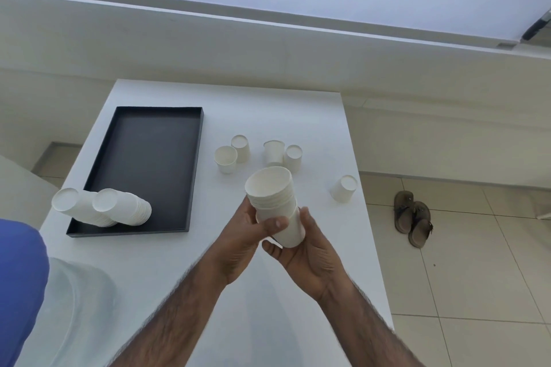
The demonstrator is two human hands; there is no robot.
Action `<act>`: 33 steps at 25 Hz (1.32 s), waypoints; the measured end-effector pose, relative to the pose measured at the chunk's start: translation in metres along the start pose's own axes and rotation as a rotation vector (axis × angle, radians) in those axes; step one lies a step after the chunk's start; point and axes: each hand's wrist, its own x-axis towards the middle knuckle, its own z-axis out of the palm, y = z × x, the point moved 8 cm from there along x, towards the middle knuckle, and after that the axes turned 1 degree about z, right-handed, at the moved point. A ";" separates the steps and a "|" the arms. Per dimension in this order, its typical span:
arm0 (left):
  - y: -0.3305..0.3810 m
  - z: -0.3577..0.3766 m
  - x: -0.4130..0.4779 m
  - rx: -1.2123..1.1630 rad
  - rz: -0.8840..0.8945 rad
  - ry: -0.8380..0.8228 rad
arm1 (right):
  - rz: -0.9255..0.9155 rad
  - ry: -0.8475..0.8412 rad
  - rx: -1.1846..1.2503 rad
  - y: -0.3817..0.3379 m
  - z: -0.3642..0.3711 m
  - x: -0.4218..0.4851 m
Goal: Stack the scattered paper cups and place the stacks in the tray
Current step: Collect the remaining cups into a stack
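1. Both hands were grasping one stack of cups [272, 194], held in the air above the near middle of the white table [298, 104]. The left hand [243, 228] was wrapped round its side with the thumb laid across. The right hand [307, 250] was cupped round its lower end.
2. The stack tilted away from the person, open mouth up. The rims sat bunched near the top with a longer stretch of wall below (so the bottom cup looked not quite seated). I judged the thing to do was to push it home along the stack's length and not squeeze the sides, since thin paper dents.
3. Five loose cups waited further back: a pair [225, 159], another pair [293, 157], and a lone cup [343, 188] near the right edge. At least three stood upside down, so those would need turning to match.
4. The black tray [155, 152] lay to the left, with two finished stacks [125, 205] leaning in its near corner. A careless set-down beside them could knock them over.
5. Nothing lay between hands and tray. A pair of sandals [413, 217] sat on the floor, well out of the way.
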 end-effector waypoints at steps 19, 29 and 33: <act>0.002 -0.056 0.019 0.267 0.238 0.338 | 0.174 0.566 -2.113 -0.172 -0.215 0.098; 0.005 -0.081 0.032 0.026 0.262 0.471 | 0.019 0.208 -0.113 -0.014 -0.106 0.038; 0.008 -0.076 0.030 0.055 0.263 0.437 | 0.043 0.075 0.033 0.014 -0.047 0.037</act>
